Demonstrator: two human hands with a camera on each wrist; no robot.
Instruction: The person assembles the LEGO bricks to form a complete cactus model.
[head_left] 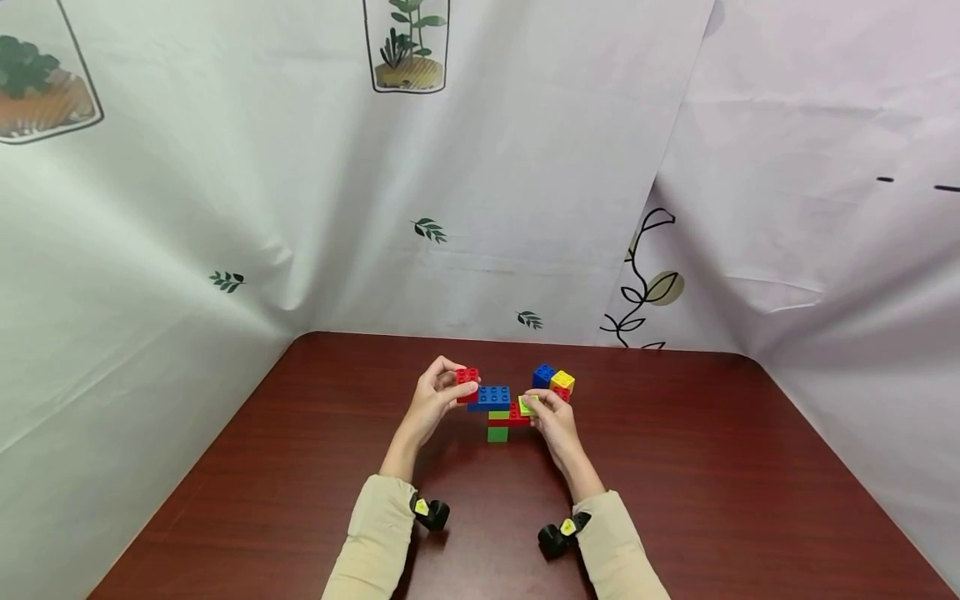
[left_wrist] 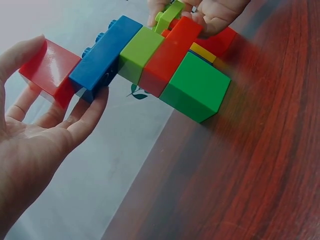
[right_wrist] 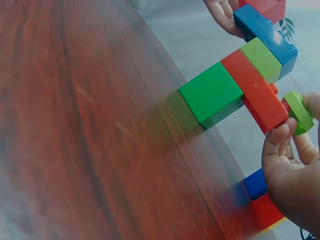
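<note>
A stepped stack of toy building bricks stands on the table. Its green brick (right_wrist: 210,95) is lowest, under a long red brick (right_wrist: 256,95), a lime brick (right_wrist: 262,57) and a blue brick (left_wrist: 107,55). At the blue brick's left end, my left hand (head_left: 427,407) pinches a smaller red brick (left_wrist: 52,67) between thumb and fingers. With thumb and fingers, my right hand (head_left: 557,425) grips a thin lime brick (right_wrist: 298,112) at the studs on the long red brick's right end. That lime brick looks slightly tilted in the right wrist view.
Behind my right hand sits a group of bricks: a blue one (head_left: 543,375), a yellow one (head_left: 562,381) and a red one partly hidden by the fingers. The dark red-brown wooden table (head_left: 285,500) meets a hanging white printed cloth (head_left: 337,208) at its back edge.
</note>
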